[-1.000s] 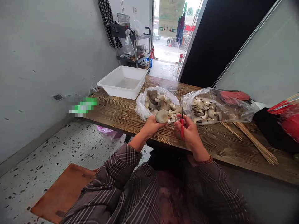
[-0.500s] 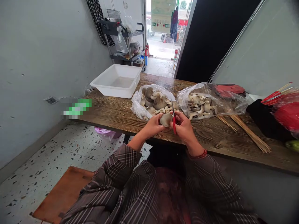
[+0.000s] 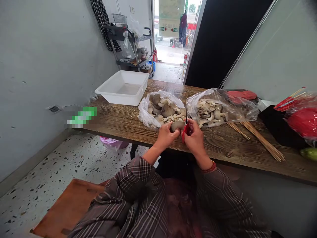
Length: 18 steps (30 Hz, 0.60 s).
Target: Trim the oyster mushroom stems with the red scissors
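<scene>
In my left hand (image 3: 166, 136) is a grey-capped oyster mushroom (image 3: 177, 126), pinched between thumb and fingers above the table's near edge. My right hand (image 3: 194, 135) is closed on red-handled scissors (image 3: 184, 133), their dark blades pointing up and away from me. The right fingertips come close to the mushroom; whether they touch it I cannot tell. Just beyond my hands lies an open plastic bag (image 3: 143, 114) full of oyster mushrooms (image 3: 168, 110). To its right, a second clear bag (image 3: 237, 114) holds torn mushroom pieces (image 3: 210, 110).
A white plastic tub (image 3: 119, 98) stands at the table's far left. Bamboo skewers (image 3: 264, 140) lie on the wooden table (image 3: 116, 119) at right, near a black container (image 3: 277, 127) and a red bundle (image 3: 303, 122). A shelf cart (image 3: 135, 62) stands by the doorway.
The mushroom has turned, so its cap now shows more edge-on. My left hand has shifted slightly right, and the scissors point more upright. The camera view has moved a little.
</scene>
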{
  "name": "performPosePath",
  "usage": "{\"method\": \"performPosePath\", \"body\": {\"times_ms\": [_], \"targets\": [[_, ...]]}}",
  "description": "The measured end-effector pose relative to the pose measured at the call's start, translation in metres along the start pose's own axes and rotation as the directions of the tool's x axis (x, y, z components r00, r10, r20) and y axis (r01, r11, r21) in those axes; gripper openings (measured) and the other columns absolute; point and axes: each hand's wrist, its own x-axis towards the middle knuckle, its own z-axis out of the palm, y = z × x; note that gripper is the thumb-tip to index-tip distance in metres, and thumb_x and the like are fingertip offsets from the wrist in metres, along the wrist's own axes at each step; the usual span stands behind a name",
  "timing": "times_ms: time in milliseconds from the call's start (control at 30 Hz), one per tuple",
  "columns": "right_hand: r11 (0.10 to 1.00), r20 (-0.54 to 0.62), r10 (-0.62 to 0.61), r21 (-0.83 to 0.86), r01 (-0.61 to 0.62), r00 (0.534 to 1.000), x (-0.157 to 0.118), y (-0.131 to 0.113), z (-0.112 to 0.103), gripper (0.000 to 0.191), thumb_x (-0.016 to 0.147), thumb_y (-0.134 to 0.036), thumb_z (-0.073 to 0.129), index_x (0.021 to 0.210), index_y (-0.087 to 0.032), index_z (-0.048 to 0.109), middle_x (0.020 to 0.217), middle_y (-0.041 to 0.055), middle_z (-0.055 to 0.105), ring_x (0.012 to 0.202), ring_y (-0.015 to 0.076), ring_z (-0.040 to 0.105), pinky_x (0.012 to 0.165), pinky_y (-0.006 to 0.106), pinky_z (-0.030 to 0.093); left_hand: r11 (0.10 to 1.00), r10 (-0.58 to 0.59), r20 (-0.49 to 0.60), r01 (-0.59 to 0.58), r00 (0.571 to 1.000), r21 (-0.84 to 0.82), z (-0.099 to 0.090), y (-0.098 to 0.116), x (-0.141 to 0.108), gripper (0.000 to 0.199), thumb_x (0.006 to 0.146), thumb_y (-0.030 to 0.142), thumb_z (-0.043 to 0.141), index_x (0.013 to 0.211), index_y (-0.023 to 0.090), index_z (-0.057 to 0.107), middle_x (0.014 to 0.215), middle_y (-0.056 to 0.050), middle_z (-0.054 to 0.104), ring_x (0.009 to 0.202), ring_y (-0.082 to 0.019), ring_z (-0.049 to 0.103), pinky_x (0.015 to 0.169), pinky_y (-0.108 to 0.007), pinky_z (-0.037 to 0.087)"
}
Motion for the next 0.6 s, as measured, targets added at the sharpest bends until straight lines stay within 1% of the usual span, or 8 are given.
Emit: {"method": "performPosePath", "body": {"times_ms": [67,133,233,367,500,600], "targets": [[1.000,0.025,-0.012,-0.010,0.012,1.000,0.001,0.001,-0.002,0.049,0.075,-0.025,0.065,0.124,-0.021,0.061,0.107,0.0082,0.074,0.090,0.0216,0.068,0.083,0.036,0.053,1.000,0.006,0.009,-0.006,1.000,0.011,0.001,0.001,0.002,0.012,0.066,0.022,0.062,0.059,0.018,0.052,0.060,0.004,0.046,0.062,-0.011,0.039,0.058,-0.024,0.030],[1.000,0.036,-0.014,-0.016,0.015,0.999,0.001,0.003,-0.003,0.049,0.075,-0.024,0.065,0.124,-0.021,0.061,0.108,0.0087,0.074,0.090,0.0219,0.069,0.083,0.036,0.054,0.997,-0.026,0.063,0.031,0.998,-0.070,0.002,0.000,0.002,0.012,0.066,0.024,0.060,0.060,0.018,0.052,0.060,0.005,0.043,0.060,-0.010,0.036,0.056,-0.024,0.028],[1.000,0.048,-0.012,-0.027,0.013,0.999,0.002,0.007,-0.005,0.049,0.075,-0.025,0.066,0.124,-0.020,0.061,0.109,0.0092,0.075,0.090,0.0221,0.069,0.082,0.037,0.054,0.983,-0.066,0.160,0.091,0.985,-0.158,0.005,-0.001,0.002,0.010,0.064,0.026,0.060,0.064,0.017,0.055,0.061,0.005,0.045,0.060,-0.009,0.036,0.056,-0.023,0.029],[1.000,0.064,-0.010,-0.010,0.010,0.998,0.001,0.013,-0.006,0.048,0.072,-0.027,0.068,0.120,-0.020,0.062,0.111,0.0091,0.075,0.095,0.0232,0.070,0.086,0.038,0.055,0.977,-0.106,0.194,0.138,0.975,-0.161,0.007,-0.003,0.002,0.010,0.062,0.025,0.061,0.065,0.015,0.059,0.062,0.004,0.047,0.059,-0.009,0.037,0.055,-0.023,0.029],[0.996,-0.002,0.053,0.071,-0.052,0.999,0.000,0.016,-0.004,0.051,0.067,-0.025,0.069,0.117,-0.019,0.063,0.107,0.0096,0.075,0.091,0.0236,0.070,0.086,0.040,0.056,0.959,-0.129,0.250,0.185,0.960,-0.213,0.010,-0.002,0.003,0.013,0.062,0.025,0.063,0.069,0.014,0.062,0.063,0.003,0.050,0.059,-0.009,0.040,0.057,-0.022,0.032],[0.990,-0.086,0.100,0.112,-0.090,0.991,-0.002,0.015,-0.004,0.053,0.065,-0.024,0.067,0.117,-0.017,0.063,0.105,0.0103,0.074,0.087,0.0233,0.069,0.085,0.041,0.056,0.962,-0.116,0.256,0.173,0.960,-0.212,0.013,0.001,0.005,0.013,0.062,0.025,0.064,0.068,0.015,0.060,0.063,0.004,0.050,0.059,-0.009,0.040,0.057,-0.021,0.032]]}}
